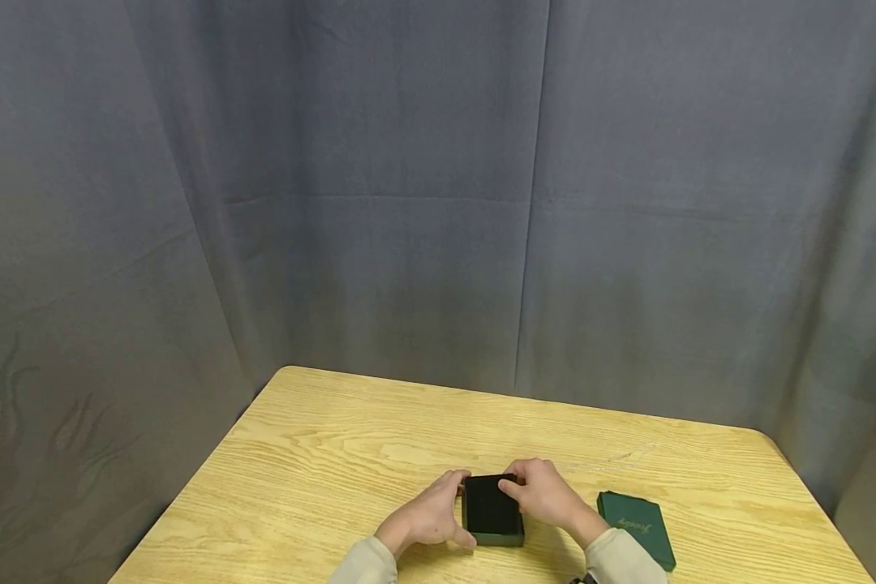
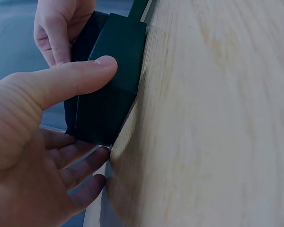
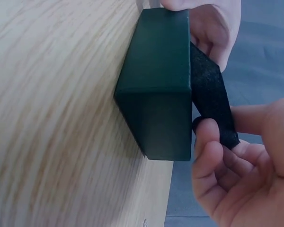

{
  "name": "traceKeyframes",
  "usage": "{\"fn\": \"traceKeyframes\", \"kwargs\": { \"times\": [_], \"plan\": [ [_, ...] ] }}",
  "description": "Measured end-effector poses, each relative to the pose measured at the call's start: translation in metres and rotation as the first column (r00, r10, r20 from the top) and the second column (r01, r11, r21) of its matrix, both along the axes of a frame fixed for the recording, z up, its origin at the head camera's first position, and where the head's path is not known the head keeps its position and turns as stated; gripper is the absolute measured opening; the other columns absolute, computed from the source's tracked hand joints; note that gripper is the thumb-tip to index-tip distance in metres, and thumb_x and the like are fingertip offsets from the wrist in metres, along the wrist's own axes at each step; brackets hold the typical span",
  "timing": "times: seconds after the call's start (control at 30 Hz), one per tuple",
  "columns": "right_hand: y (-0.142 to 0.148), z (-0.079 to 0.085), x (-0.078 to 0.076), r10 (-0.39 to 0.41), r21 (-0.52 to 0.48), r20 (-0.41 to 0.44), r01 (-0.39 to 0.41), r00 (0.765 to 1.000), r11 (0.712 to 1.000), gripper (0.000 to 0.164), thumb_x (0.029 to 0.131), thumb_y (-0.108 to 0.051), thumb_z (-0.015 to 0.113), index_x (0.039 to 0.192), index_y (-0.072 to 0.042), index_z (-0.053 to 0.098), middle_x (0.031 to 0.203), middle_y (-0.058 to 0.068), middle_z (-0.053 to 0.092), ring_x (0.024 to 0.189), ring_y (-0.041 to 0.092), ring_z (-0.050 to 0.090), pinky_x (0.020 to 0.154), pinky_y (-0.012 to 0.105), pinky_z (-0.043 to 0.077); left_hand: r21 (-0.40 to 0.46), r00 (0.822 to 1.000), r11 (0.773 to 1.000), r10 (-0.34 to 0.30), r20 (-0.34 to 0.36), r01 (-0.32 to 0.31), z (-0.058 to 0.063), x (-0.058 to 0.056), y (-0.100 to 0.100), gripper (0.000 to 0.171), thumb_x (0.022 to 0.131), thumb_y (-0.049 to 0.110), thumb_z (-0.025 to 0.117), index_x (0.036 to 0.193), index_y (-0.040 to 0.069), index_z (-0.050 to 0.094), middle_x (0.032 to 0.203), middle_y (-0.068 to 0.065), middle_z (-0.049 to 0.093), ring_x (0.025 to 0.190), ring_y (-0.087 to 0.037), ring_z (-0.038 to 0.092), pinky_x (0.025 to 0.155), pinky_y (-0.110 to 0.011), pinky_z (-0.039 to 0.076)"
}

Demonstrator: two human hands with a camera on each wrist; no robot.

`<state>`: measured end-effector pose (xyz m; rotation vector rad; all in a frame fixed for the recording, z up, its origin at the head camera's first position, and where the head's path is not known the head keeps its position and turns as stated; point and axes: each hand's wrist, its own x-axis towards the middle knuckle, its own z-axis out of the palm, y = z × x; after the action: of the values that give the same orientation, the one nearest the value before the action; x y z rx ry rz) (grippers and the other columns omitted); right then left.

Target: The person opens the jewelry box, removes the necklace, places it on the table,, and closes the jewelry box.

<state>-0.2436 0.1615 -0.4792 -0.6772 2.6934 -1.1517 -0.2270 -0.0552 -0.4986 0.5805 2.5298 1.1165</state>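
Observation:
A small dark green box point(image 1: 500, 540) sits without its lid on the table, between both hands. My left hand point(image 1: 431, 513) grips it from the left, with the thumb against its near side in the left wrist view and the fingers round the far corner. At the box's far right corner, my right hand point(image 1: 549, 495) pinches a black pad point(image 1: 487, 511) between thumb and fingers. The right wrist view shows this pad point(image 3: 212, 90) tilted, one end raised above the box's rim point(image 3: 190, 71). What lies under the pad is hidden.
To the right, beside the right forearm, a green lid point(image 1: 631, 526) with gold script lies on the wooden table point(image 1: 321, 454). Grey curtains point(image 1: 409, 203) hang behind the table and along its sides.

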Motion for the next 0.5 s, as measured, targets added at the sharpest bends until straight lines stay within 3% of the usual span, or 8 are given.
{"fn": "traceKeyframes", "kwargs": {
  "times": [0.17, 0.5],
  "plan": [
    [-0.0011, -0.0008, 0.0002, -0.003, 0.02, -0.029, 0.004, 1.0, 1.0, 0.013, 0.093, -0.016, 0.061, 0.092, -0.006, 0.068, 0.06, -0.002, 0.057, 0.047, 0.012, 0.054, 0.044, 0.024, 0.041, -0.017, 1.0, 1.0, 0.002, -0.002, -0.002, 0.0008, 0.0003, -0.0002, 0.097, 0.066, 0.022, 0.088, 0.142, 0.001, 0.032, 0.134, -0.008, 0.042, 0.12, -0.028, 0.046, 0.096, -0.047, 0.04],
    [-0.0048, -0.0012, 0.0024, -0.03, 0.116, -0.113, 0.044, 0.993, 0.992, 0.01, 0.087, -0.019, 0.068, 0.089, -0.01, 0.068, 0.079, -0.003, 0.06, 0.067, 0.009, 0.055, 0.057, 0.027, 0.047, -0.016, 1.0, 1.0, 0.012, 0.0, -0.012, -0.0002, 0.0011, 0.0002, 0.097, 0.065, 0.023, 0.088, 0.142, 0.003, 0.033, 0.132, -0.006, 0.044, 0.118, -0.026, 0.047, 0.096, -0.046, 0.04]
  ]
}}
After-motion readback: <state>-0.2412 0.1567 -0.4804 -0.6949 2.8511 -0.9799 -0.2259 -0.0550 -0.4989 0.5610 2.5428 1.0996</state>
